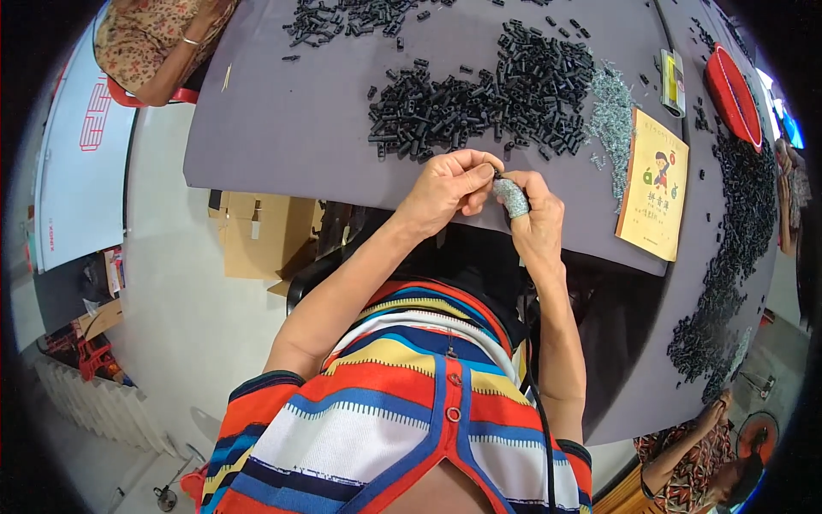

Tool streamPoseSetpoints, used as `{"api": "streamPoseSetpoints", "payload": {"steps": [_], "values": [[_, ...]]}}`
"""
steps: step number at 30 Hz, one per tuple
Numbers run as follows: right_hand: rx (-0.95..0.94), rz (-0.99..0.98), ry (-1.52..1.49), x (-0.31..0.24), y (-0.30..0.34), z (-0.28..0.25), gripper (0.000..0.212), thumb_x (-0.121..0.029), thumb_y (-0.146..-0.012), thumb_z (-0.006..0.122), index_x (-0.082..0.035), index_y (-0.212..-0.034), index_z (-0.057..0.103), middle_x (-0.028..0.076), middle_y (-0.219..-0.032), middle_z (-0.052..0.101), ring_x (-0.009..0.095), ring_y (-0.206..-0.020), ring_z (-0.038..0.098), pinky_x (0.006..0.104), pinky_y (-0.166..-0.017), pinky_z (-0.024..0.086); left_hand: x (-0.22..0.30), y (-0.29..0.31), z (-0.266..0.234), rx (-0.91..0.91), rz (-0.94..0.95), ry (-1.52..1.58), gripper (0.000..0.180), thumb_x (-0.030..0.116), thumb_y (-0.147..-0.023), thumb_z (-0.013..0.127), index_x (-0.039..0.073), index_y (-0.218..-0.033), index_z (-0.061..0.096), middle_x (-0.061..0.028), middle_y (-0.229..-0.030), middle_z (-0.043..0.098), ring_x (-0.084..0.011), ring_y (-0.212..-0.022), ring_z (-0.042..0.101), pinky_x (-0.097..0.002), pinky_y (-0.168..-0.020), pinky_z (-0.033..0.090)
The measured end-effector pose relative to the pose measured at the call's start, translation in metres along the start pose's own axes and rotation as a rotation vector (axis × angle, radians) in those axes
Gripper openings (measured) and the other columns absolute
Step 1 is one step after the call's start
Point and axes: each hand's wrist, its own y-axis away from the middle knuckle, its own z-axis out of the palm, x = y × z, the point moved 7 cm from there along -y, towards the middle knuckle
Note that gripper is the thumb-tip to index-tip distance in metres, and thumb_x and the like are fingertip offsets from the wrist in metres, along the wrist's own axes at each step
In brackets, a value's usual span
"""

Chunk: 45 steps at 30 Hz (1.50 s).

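Observation:
Over the table's front edge, my two hands meet fingertip to fingertip. My left hand (454,190) is closed in a pinch on a small black plastic part (497,174), mostly hidden by the fingers. Close against it, my right hand (538,210) has its fingers curled in. A grey speckled wrap (513,198) shows at that hand, seemingly around the thumb. Whatever the right fingertips grip is too small and covered to make out. Just beyond lie a heap of black plastic parts (437,111) and a pile of small clear pieces (610,103).
A yellow booklet (655,184) lies right of the clear pieces on the grey table (282,128). Farther right are a red basket (735,98) and a long spread of black parts (728,248). Other people sit at far left and lower right. A cardboard box (261,231) stands below the table.

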Motion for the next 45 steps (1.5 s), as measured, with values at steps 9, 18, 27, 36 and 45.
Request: {"api": "streamPoseSetpoints", "payload": {"steps": [9, 18, 27, 36, 45], "values": [[-0.099, -0.136, -0.082, -0.02, -0.009, -0.008, 0.037, -0.002, -0.074, 0.068, -0.006, -0.109, 0.059, 0.004, -0.09, 0.055, 0.016, -0.07, 0.05, 0.0264, -0.06, 0.044, 0.003, 0.001, 0.005, -0.132, -0.179, 0.116, 0.017, 0.016, -0.094, 0.055, 0.0, -0.097, 0.061, 0.0014, -0.067, 0.05, -0.0035, -0.05, 0.041, -0.0184, -0.044, 0.031], [-0.178, -0.186, -0.127, -0.023, -0.016, -0.008, 0.037, 0.001, -0.069, 0.071, -0.006, -0.104, 0.062, 0.005, -0.103, 0.056, 0.014, -0.079, 0.055, 0.0258, -0.068, 0.045, 0.001, 0.0, 0.012, -0.176, -0.221, 0.007, 0.015, 0.016, -0.091, 0.06, 0.001, -0.093, 0.061, 0.0036, -0.064, 0.049, -0.002, -0.044, 0.034, -0.0189, -0.039, 0.025], [-0.147, -0.082, -0.194, -0.015, -0.014, -0.004, 0.033, -0.001, -0.069, 0.074, -0.004, -0.098, 0.06, 0.003, -0.101, 0.056, 0.011, -0.077, 0.052, 0.0244, -0.068, 0.044, -0.003, -0.001, 0.009, -0.074, -0.285, -0.008, 0.014, 0.017, -0.088, 0.065, 0.004, -0.085, 0.062, 0.0056, -0.061, 0.047, -0.001, -0.042, 0.033, -0.0184, -0.038, 0.023], [-0.146, -0.068, -0.401, 0.003, -0.011, -0.001, 0.027, -0.004, -0.069, 0.076, -0.003, -0.093, 0.062, 0.005, -0.102, 0.059, 0.01, -0.077, 0.053, 0.0249, -0.067, 0.044, -0.011, 0.0, 0.01, -0.086, -0.436, 0.061, 0.014, 0.016, -0.088, 0.065, 0.004, -0.084, 0.062, 0.0052, -0.061, 0.048, -0.0016, -0.044, 0.035, -0.0177, -0.039, 0.025], [-0.099, -0.018, -0.376, 0.004, -0.012, -0.002, 0.022, -0.003, -0.069, 0.075, -0.002, -0.087, 0.063, 0.005, -0.094, 0.063, 0.011, -0.072, 0.055, 0.0252, -0.066, 0.046, -0.015, -0.001, 0.011, -0.129, -0.495, 0.101, 0.017, 0.017, -0.087, 0.065, 0.001, -0.093, 0.064, 0.0021, -0.067, 0.053, -0.0016, -0.045, 0.031, -0.0173, -0.041, 0.026]]}}
